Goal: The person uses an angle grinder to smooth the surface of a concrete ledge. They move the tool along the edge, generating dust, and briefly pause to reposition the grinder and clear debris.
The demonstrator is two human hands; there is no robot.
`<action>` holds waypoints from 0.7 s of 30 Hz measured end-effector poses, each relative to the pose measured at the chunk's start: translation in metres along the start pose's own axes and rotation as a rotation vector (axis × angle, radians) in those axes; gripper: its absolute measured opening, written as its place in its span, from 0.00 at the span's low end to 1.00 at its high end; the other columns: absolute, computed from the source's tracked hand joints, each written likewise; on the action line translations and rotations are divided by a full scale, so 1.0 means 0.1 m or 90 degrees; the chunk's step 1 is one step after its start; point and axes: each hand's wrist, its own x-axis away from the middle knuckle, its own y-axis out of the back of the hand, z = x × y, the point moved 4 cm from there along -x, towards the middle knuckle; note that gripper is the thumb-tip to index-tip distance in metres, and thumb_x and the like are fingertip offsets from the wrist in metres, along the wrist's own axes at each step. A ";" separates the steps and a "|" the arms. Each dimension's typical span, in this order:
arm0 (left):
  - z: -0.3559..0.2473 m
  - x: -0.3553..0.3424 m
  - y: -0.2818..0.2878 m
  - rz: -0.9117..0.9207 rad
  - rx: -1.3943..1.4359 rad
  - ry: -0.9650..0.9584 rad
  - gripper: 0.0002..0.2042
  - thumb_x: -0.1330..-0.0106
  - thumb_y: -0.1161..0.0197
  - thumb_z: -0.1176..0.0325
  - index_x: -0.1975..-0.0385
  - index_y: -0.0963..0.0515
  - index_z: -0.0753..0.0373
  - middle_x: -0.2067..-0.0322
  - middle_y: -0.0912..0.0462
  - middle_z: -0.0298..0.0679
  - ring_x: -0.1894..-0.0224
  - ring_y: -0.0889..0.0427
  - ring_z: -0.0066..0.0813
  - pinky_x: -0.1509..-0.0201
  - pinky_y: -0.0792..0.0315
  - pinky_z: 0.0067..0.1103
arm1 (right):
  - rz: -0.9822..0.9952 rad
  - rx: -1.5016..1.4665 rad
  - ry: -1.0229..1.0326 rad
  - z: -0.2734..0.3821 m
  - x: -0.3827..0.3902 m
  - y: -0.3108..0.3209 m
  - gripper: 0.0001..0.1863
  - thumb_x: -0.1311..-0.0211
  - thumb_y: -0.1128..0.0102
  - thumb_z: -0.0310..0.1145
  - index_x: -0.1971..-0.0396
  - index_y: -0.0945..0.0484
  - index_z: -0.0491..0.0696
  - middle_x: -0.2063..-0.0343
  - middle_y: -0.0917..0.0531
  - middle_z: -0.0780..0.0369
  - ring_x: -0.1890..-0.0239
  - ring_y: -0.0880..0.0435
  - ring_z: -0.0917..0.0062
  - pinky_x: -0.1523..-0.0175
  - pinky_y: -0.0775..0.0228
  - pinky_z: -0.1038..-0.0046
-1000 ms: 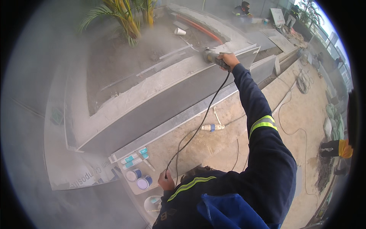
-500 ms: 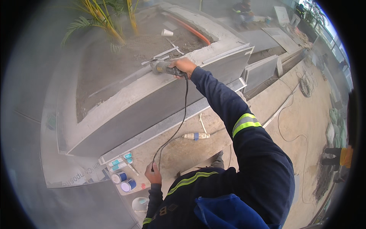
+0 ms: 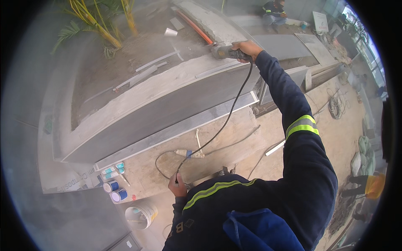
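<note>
My right hand (image 3: 250, 49) is wrapped round the body of an angle grinder (image 3: 229, 52), arm stretched out far ahead. The grinder's head rests at or just over the concrete top of the planter wall (image 3: 176, 73); its disc is hard to make out in the dust. A black power cord (image 3: 228, 117) loops from the grinder back to my left hand (image 3: 177, 185), which pinches it close to my body. Beneath the cord lies a taped plug joint (image 3: 189, 153) on the plank surface.
Paint cans (image 3: 119, 195), sealant tubes (image 3: 113, 172) and a bucket (image 3: 141, 215) stand at the lower left. Palm stems (image 3: 98, 25), a white cup (image 3: 170, 32) and an orange pipe (image 3: 194, 27) are in the planter. Another person (image 3: 275, 14) sits far off; coiled cable (image 3: 335, 106) lies right.
My right hand has carried the grinder to the right and farther along the planter wall. The cord stretches longer behind it; my left hand has shifted slightly right, still on the cord.
</note>
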 end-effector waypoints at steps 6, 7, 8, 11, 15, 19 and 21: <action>-0.23 -0.05 -0.28 0.038 0.002 -0.028 0.11 0.30 0.41 0.69 0.60 0.17 0.71 0.65 0.14 0.51 0.63 0.14 0.44 0.56 0.23 0.30 | -0.142 -0.071 -0.053 -0.31 -0.20 0.90 0.15 0.42 0.36 0.33 0.59 0.21 0.37 0.73 0.18 0.55 0.81 0.19 0.73 0.83 0.25 0.75; -0.24 -0.04 -0.30 0.043 -0.002 -0.021 0.11 0.30 0.41 0.69 0.60 0.17 0.71 0.65 0.14 0.51 0.63 0.14 0.44 0.56 0.23 0.30 | -0.135 -0.065 -0.036 -0.33 -0.21 0.94 0.15 0.42 0.35 0.33 0.60 0.21 0.37 0.73 0.18 0.55 0.81 0.19 0.73 0.83 0.26 0.75; -0.26 -0.02 -0.32 0.049 -0.005 -0.014 0.11 0.30 0.41 0.68 0.60 0.17 0.71 0.65 0.14 0.51 0.63 0.14 0.44 0.56 0.23 0.30 | -0.128 -0.057 -0.019 -0.35 -0.21 0.98 0.15 0.42 0.35 0.33 0.60 0.21 0.37 0.73 0.18 0.55 0.81 0.19 0.73 0.83 0.26 0.75; -0.21 0.04 -0.37 0.051 -0.001 -0.028 0.12 0.31 0.41 0.68 0.60 0.17 0.70 0.65 0.14 0.50 0.63 0.15 0.44 0.57 0.23 0.30 | -0.096 -0.046 -0.003 -0.37 -0.16 0.89 0.15 0.42 0.36 0.33 0.60 0.20 0.37 0.73 0.18 0.55 0.82 0.19 0.73 0.83 0.26 0.75; -0.29 0.08 -0.35 0.069 -0.027 -0.044 0.11 0.30 0.41 0.70 0.59 0.17 0.72 0.64 0.13 0.49 0.62 0.15 0.37 0.55 0.24 0.27 | 0.007 -0.077 0.007 -0.30 0.01 0.33 0.14 0.41 0.38 0.31 0.59 0.20 0.37 0.73 0.19 0.55 0.83 0.20 0.74 0.84 0.27 0.75; -0.39 0.07 -0.30 0.075 -0.026 -0.016 0.11 0.30 0.41 0.70 0.58 0.17 0.73 0.64 0.14 0.49 0.62 0.15 0.38 0.55 0.24 0.27 | 0.116 -0.073 0.019 -0.18 0.04 -0.26 0.16 0.40 0.39 0.31 0.54 0.19 0.39 0.74 0.19 0.56 0.83 0.20 0.75 0.84 0.28 0.76; -0.38 0.08 -0.22 0.064 -0.028 -0.007 0.11 0.30 0.41 0.70 0.58 0.17 0.73 0.64 0.14 0.49 0.62 0.15 0.38 0.54 0.24 0.27 | 0.150 -0.071 0.027 -0.12 0.19 -0.60 0.18 0.40 0.39 0.31 0.51 0.19 0.40 0.74 0.19 0.56 0.83 0.20 0.76 0.84 0.27 0.76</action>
